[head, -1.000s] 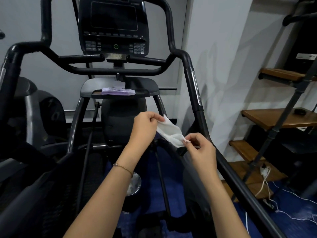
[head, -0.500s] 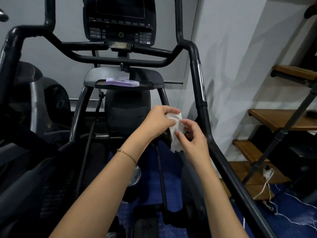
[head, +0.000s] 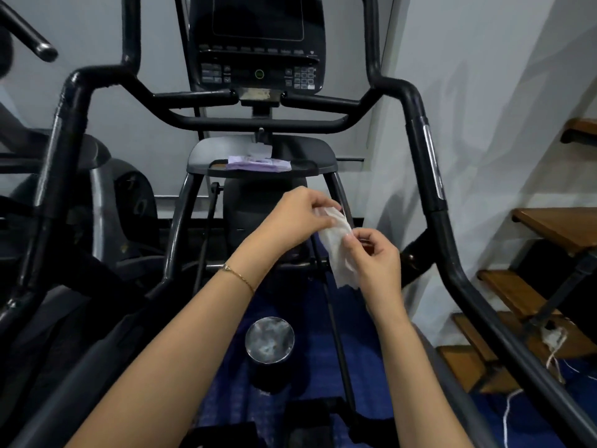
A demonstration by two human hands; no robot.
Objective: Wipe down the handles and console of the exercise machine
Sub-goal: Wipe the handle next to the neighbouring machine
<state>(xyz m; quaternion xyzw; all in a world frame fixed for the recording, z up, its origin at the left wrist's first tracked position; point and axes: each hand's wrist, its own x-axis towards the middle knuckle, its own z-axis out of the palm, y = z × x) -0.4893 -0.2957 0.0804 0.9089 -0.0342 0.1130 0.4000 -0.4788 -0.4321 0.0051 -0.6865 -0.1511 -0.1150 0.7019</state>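
A black rectangular console (head: 258, 43) with a dark screen and rows of buttons stands upright. Black tubular handles (head: 418, 150) bend down on either side of it. Well below the console hangs a white crumpled wipe (head: 337, 250), pinched between the left hand (head: 297, 215) and the right hand (head: 374, 263).

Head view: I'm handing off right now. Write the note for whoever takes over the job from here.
Left hand: pinches the top of the white wipe.
Right hand: pinches the same wipe lower down; the rest hangs below the fingers.
Things: the wipe is in mid-air between the handles and touches no part of the machine. The console is ahead and above. The left handle and right handle flank the hands. A wipe pack lies on the tray under the console.
Done: a wipe is in hand.
Left: wipe both handles and the console; none shows signs of wiping.
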